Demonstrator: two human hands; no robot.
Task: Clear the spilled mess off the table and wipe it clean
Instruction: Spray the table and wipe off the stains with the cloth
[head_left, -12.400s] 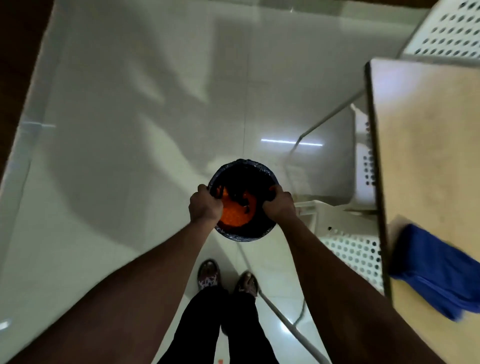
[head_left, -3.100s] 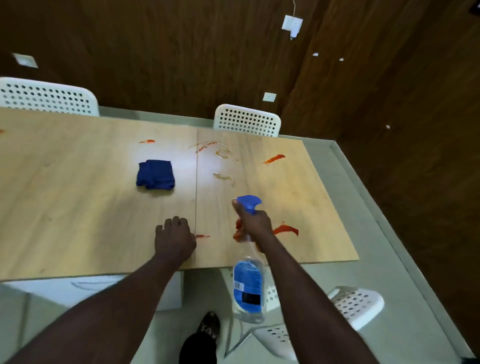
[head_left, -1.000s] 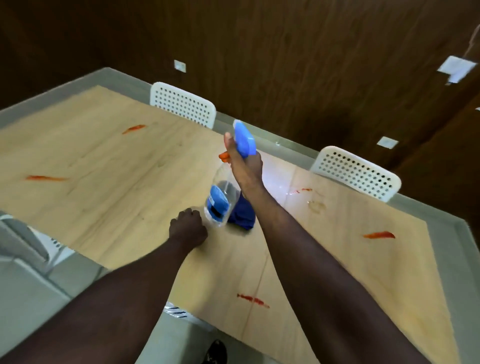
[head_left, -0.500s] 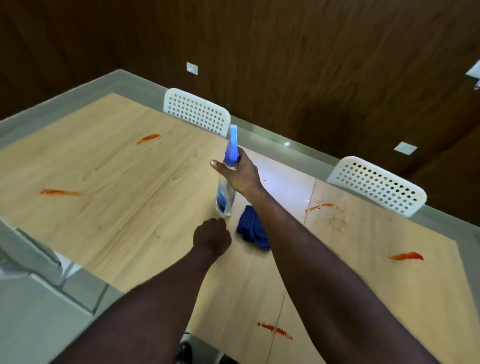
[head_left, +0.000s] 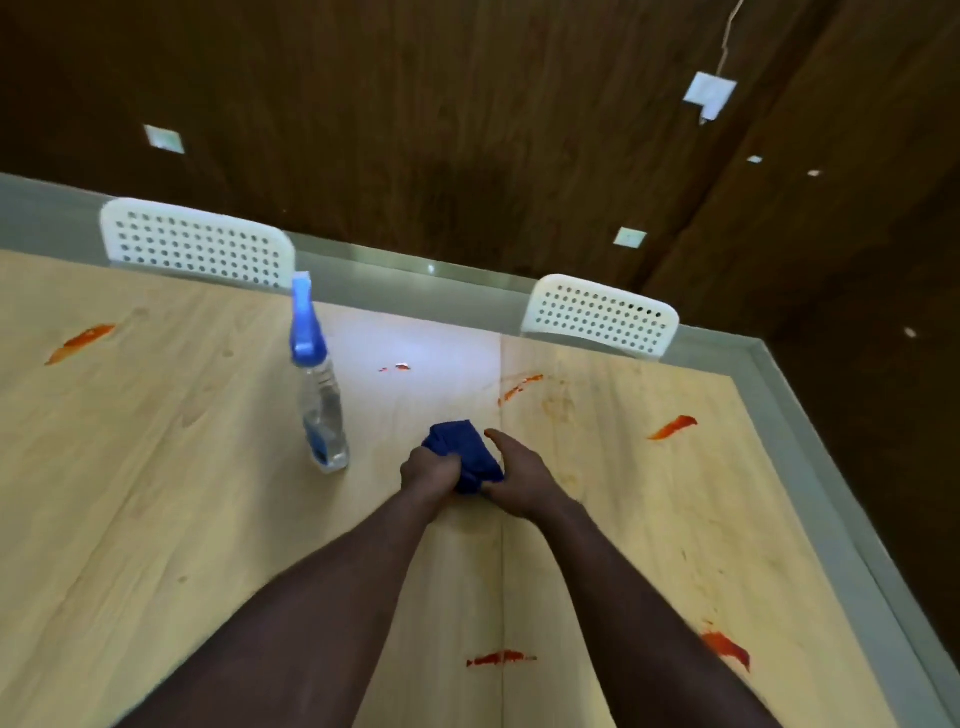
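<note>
Through the head camera I saw both hands meet on the blue cloth (head_left: 460, 451), which sat bunched on the wooden table (head_left: 156, 493) near its middle, just left of the seam between the two boards. The left hand (head_left: 428, 470) had its fingers curled tight into the cloth's near left edge. The right hand (head_left: 514, 480) gripped the cloth from the right, thumb stretched out along its far side; its other fingers were tucked against the cloth's near corner and I could not make them out singly. The spray bottle (head_left: 319, 410) stood upright on the table to the left of the hands, near but apart from them, with its blue trigger head on top and nobody touching it. Red smears (head_left: 672, 427) marked the tabletop: one far left, some beyond the cloth, two toward the near right. Two white perforated chairs (head_left: 197, 244) stood at the table's far side.
</note>
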